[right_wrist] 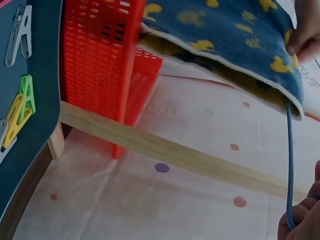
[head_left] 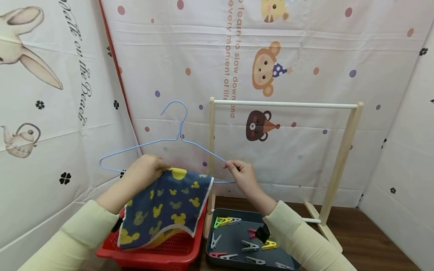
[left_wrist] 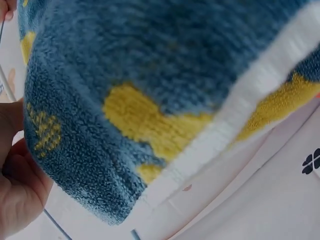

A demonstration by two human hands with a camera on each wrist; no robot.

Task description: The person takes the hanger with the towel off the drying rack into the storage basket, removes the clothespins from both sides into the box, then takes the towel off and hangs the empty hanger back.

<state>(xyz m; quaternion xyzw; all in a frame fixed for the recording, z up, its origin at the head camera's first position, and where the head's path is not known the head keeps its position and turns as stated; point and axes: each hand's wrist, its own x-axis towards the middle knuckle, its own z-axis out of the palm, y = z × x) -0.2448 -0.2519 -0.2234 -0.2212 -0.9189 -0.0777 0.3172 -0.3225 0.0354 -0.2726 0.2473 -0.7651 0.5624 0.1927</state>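
Note:
A navy towel (head_left: 169, 210) with yellow mouse-head shapes and a white edge hangs folded over the lower bar of a light-blue wire hanger (head_left: 181, 128). My left hand (head_left: 146, 170) pinches the towel's top fold at the left part of the bar. Out at the hanger's right corner, my right hand (head_left: 245, 176) grips the wire between thumb and fingers. In the right wrist view the bar (right_wrist: 290, 160) runs into the towel's fold. Close up, the towel (left_wrist: 90, 100) fills much of the left wrist view, with the left hand (left_wrist: 20, 185) at its side.
Under the towel stands a red plastic basket (head_left: 149, 259). To its right, a dark tray (head_left: 234, 233) holds several clothespins (head_left: 250, 246) in grey, yellow, green and red. Behind the tray rises a wooden rack with a white rail (head_left: 285, 104). Printed cloth walls enclose the brown table (head_left: 369, 241).

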